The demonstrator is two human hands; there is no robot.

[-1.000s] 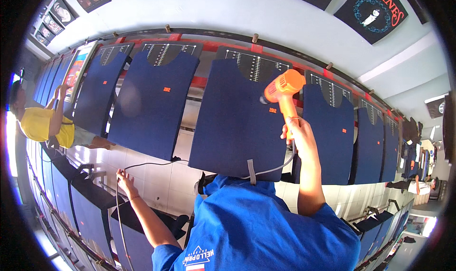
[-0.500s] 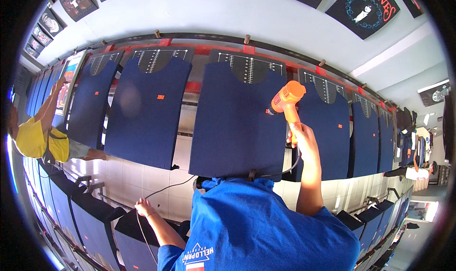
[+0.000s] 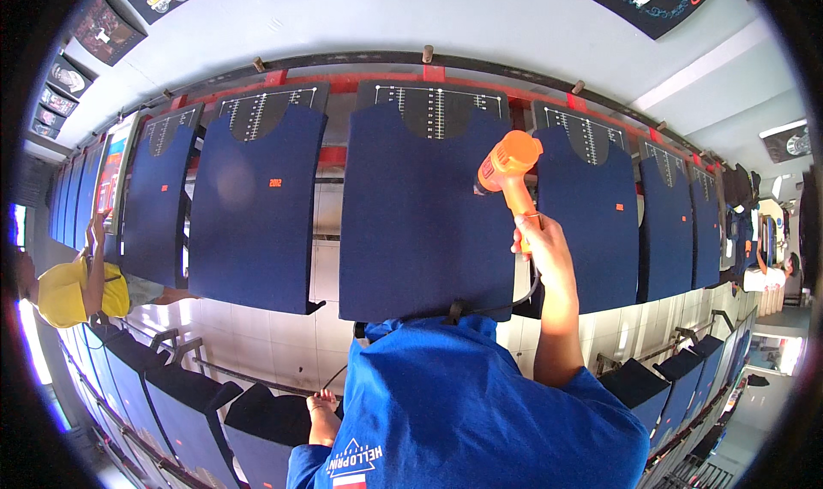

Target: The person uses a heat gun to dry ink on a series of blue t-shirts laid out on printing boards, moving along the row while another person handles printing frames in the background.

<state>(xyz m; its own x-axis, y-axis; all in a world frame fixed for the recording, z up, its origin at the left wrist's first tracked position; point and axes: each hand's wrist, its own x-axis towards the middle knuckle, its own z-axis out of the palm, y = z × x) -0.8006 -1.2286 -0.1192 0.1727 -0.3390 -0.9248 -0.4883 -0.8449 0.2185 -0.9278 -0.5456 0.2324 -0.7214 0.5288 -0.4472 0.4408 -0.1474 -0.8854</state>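
Note:
My right hand (image 3: 549, 251) is wrapped round the handle of an orange heat gun (image 3: 513, 165). Its dark nozzle points left, just over a navy blue shirt (image 3: 420, 223) spread on a black board (image 3: 439, 103) with white ruler marks. Any print under the nozzle is hidden. A black cable (image 3: 529, 294) runs from the gun's handle down past the shirt's hem. Low on the left, my left hand (image 3: 322, 408) is closed on the same black cable, close to my blue sleeve.
More navy shirts (image 3: 253, 223) with small orange prints lie on boards along a red and black rail (image 3: 360, 58). A second row of shirt boards (image 3: 184, 399) stands behind. A person in yellow (image 3: 73, 292) works beside a screen frame (image 3: 120, 168); another person (image 3: 765, 276) stands far right.
My left hand has drawn in toward my body along the cable. The heat gun has shifted slightly up and left in the picture. The person in yellow has pulled their arms lower.

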